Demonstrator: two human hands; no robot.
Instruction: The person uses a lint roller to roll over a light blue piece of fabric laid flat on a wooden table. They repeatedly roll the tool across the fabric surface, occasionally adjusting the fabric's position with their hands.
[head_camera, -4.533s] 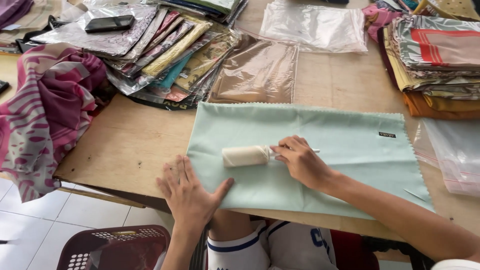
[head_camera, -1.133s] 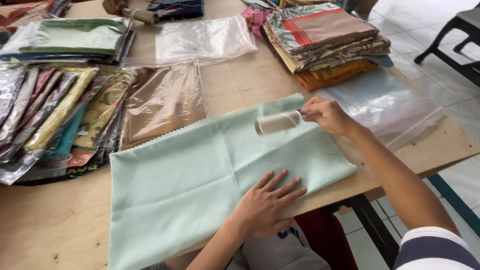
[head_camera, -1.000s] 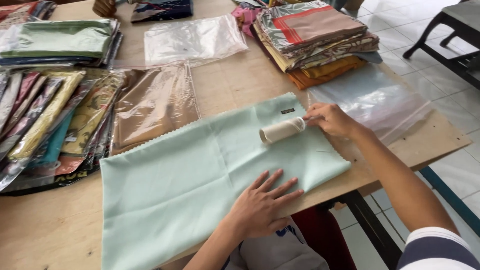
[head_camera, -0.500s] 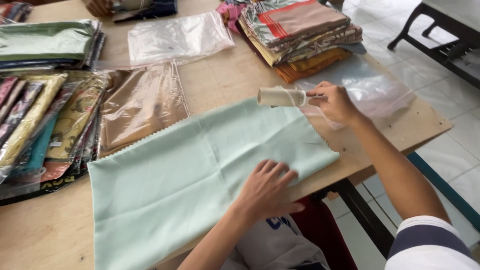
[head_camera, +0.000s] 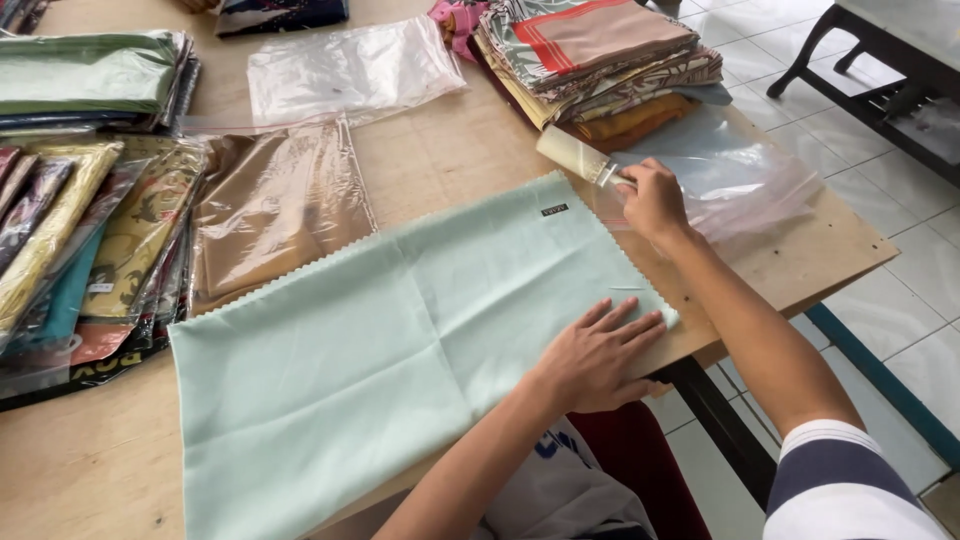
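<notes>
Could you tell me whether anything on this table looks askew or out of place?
The mint green cloth lies skewed across the wooden table, and its near edge overhangs the table's front. The left hand presses it flat; the right hand holds a lint roller just past it.

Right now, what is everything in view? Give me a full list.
cloth: one, pale green, spread flat on the table
lint roller: one, cream, past the cloth's far edge
folded fabrics: one stack, mixed colours, far right
clear bags: two, one far middle, one under the roller
bagged fabrics: a fanned row, left
table: one, wooden
left hand: flat on the cloth
right hand: grip on the roller's handle
</notes>
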